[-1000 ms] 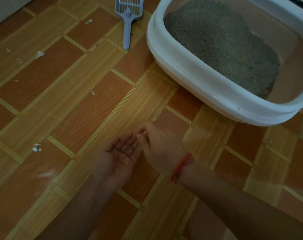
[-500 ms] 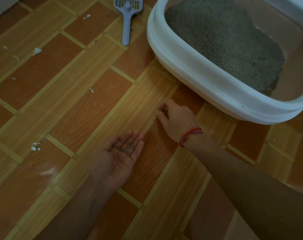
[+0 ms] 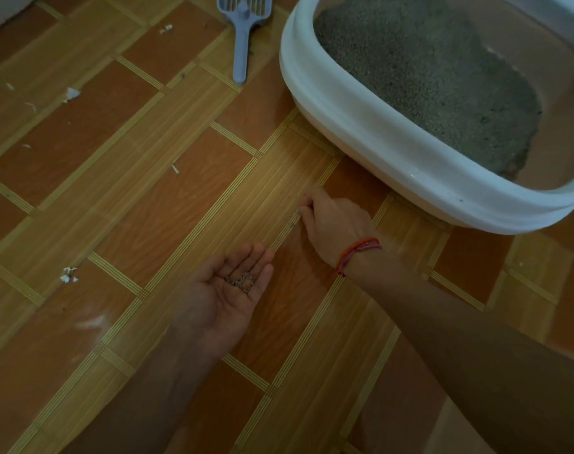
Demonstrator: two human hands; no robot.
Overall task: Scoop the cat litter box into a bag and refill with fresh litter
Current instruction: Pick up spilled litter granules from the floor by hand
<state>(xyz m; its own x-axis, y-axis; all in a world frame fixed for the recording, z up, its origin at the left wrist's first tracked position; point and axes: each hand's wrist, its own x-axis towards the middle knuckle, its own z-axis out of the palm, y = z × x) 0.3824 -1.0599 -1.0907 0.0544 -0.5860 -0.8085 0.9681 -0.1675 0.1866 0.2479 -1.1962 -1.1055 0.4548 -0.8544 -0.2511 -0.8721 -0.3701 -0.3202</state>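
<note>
A floor of orange-brown and tan wood-patterned tiles (image 3: 141,198) carries a few white scraps (image 3: 70,93). At upper right stands the white oval plastic litter box (image 3: 361,126), holding grey litter (image 3: 426,77). Just to its left lies a blue-grey slotted plastic scoop (image 3: 241,44). The left hand (image 3: 223,303) lies palm-up, fingers relaxed, cradling loose grey litter granules (image 3: 241,280). The right hand (image 3: 336,224), with a red string bracelet (image 3: 357,252), curls its fingertips onto the floor near the box; whether they pinch anything cannot be told.

No legible text, label, brand or number anywhere (litter box (image 3: 377,139) and scoop (image 3: 240,44) both unmarked)
</note>
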